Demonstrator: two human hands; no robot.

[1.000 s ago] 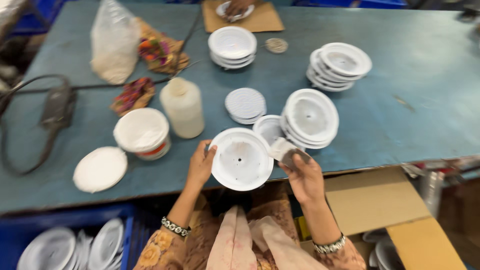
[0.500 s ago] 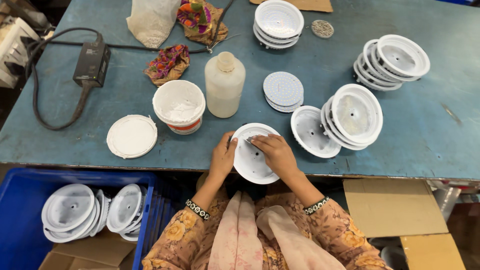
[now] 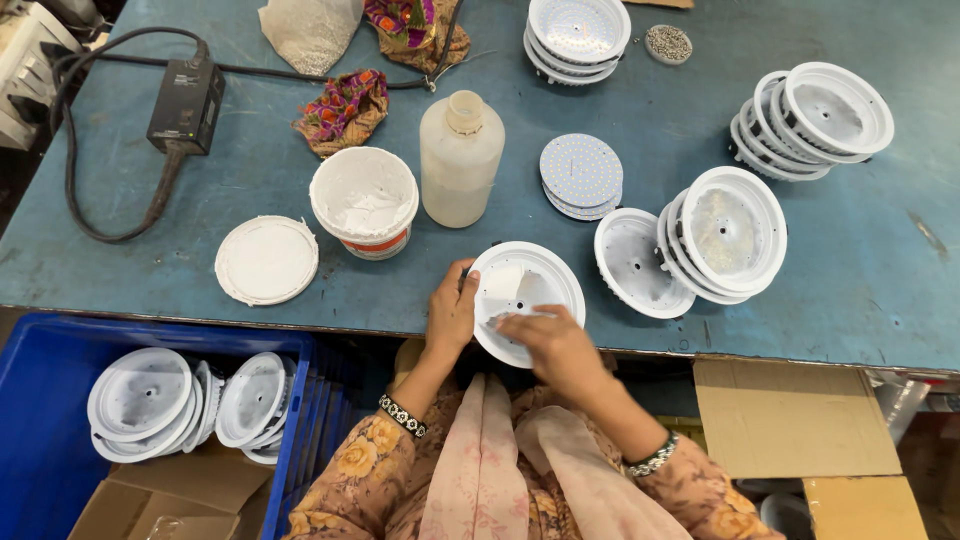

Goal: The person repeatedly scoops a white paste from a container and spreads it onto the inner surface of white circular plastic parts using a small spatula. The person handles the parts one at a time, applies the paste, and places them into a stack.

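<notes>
My left hand (image 3: pixel 452 312) grips the left rim of a round white lamp housing (image 3: pixel 540 282) at the near edge of the blue table (image 3: pixel 200 215). My right hand (image 3: pixel 545 340) lies over the lower part of the housing's inside, fingers pressed on a patch of white paste; I cannot tell whether it holds anything. An open tub of white paste (image 3: pixel 364 200) and a plastic bottle (image 3: pixel 460 158) stand just beyond the left hand.
Stacks of white housings (image 3: pixel 725 232) (image 3: pixel 820 115) and round LED boards (image 3: pixel 581 175) (image 3: pixel 578 35) lie to the right and far side. A tub lid (image 3: pixel 266 260), a black power box (image 3: pixel 186 92) with cable and cloths are left. A blue crate (image 3: pixel 40 400) holds housings below.
The view shifted left and down, bringing the blue crate into sight. My right hand moved from the housing's right edge onto its inside; my left hand kept its grip on the rim.
</notes>
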